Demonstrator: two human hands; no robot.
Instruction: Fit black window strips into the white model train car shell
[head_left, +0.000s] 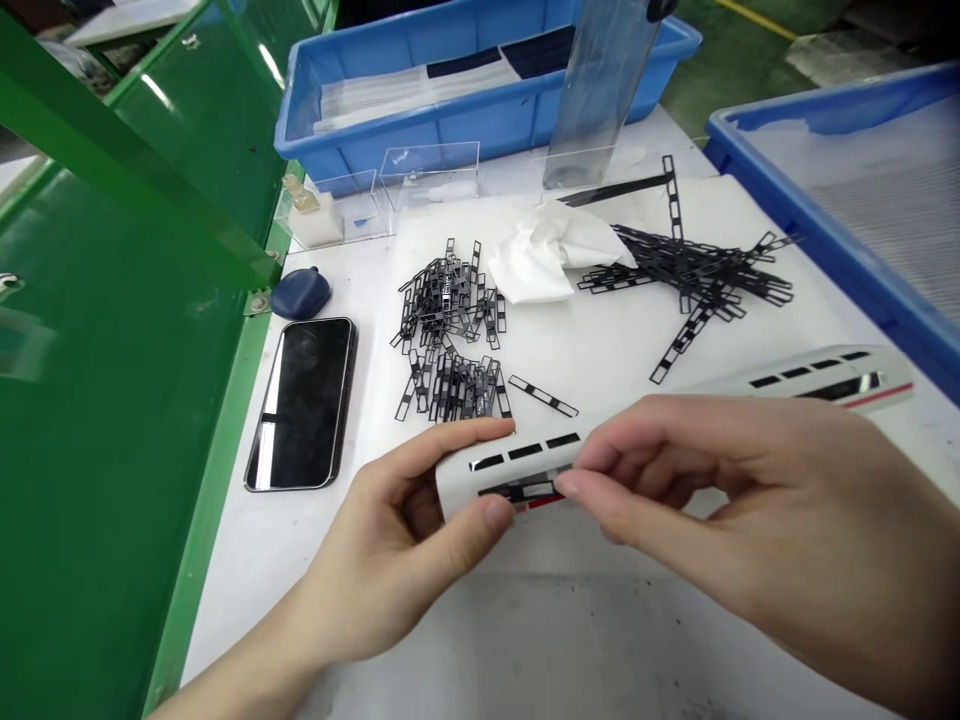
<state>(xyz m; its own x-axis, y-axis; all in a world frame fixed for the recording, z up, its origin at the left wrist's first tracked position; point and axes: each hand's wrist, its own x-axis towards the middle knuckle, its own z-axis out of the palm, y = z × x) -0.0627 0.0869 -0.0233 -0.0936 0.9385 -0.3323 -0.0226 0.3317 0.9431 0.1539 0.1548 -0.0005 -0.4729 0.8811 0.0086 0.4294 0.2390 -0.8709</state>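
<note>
My left hand (405, 540) is wrapped around the near left end of a white model train body (456, 482), with its thumb on the side. The body has black roof windows and a red stripe. It appears to run on behind my right hand to a pointed nose (885, 372) at the right. My right hand (720, 490) pinches, between thumb and forefinger, the end of a thin black window strip (536, 490) at the side opening of the train. Part of that strip lies under my left thumb. Small black window frames (450, 300) lie piled beyond the left hand.
Longer black strips (690, 265) are heaped at the right, beside a crumpled white tissue (551, 250). A phone (304, 400) and a dark blue case (300, 293) lie left. Clear boxes (431, 175), a clear tube (600, 90) and blue bins (420, 135) (847, 240) stand around.
</note>
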